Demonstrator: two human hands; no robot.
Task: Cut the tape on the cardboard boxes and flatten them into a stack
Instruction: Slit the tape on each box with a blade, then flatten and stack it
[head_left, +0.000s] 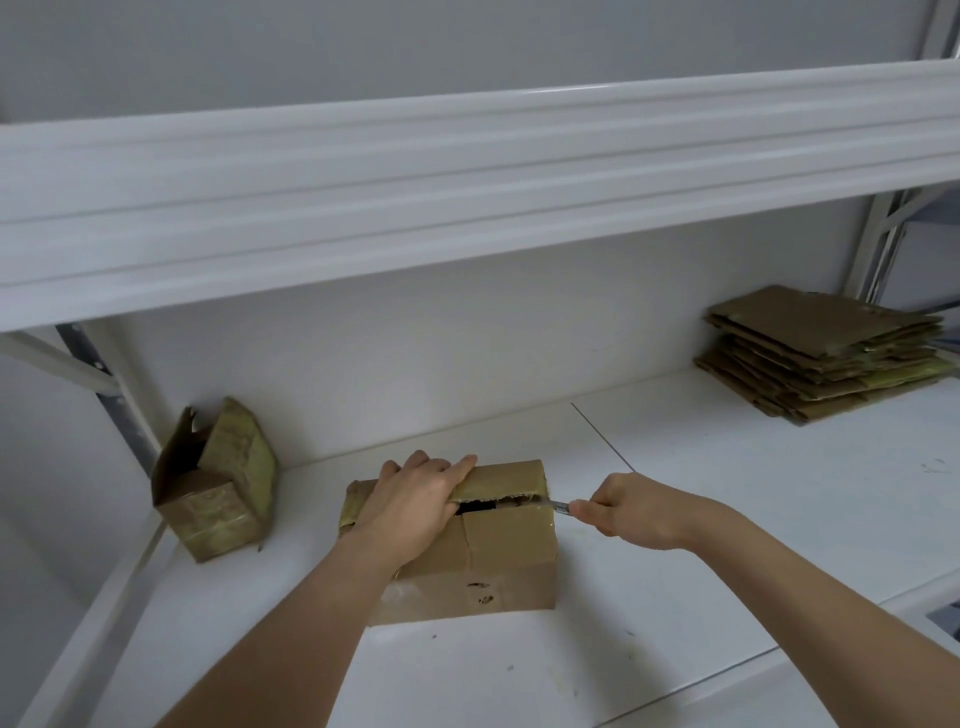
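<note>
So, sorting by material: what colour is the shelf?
White, seen in the head view: the shelf under the box.

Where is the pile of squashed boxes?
In the head view, the stack of flattened boxes sits at the far right of the white shelf, by the back wall, away from both hands.
</note>
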